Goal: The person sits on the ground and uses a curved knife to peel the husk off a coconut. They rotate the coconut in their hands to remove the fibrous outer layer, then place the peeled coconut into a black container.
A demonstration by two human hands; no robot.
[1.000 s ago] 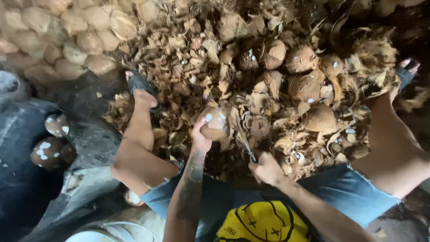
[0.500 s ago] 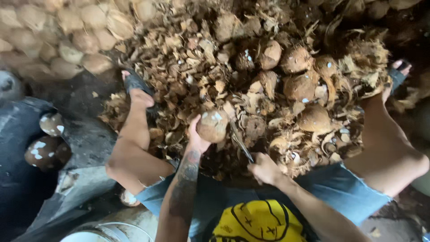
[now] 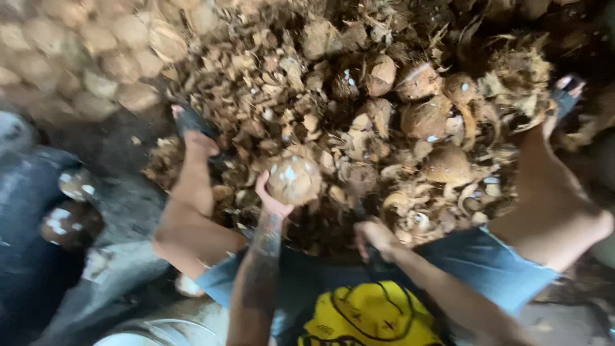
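a hard, heavy-looking coconut (image 3: 293, 180) was cupped from below in the left hand (image 3: 269, 200); a blade handle, apparently, was clenched in the right hand (image 3: 373, 237).

shirt (image 3: 371, 317): yellow, black print | shorts (image 3: 493, 269): blue denim | left forearm (image 3: 262, 256): tattooed | sandals (image 3: 192, 120): dark

dim overall | strong motion blur | dark corners | no glare
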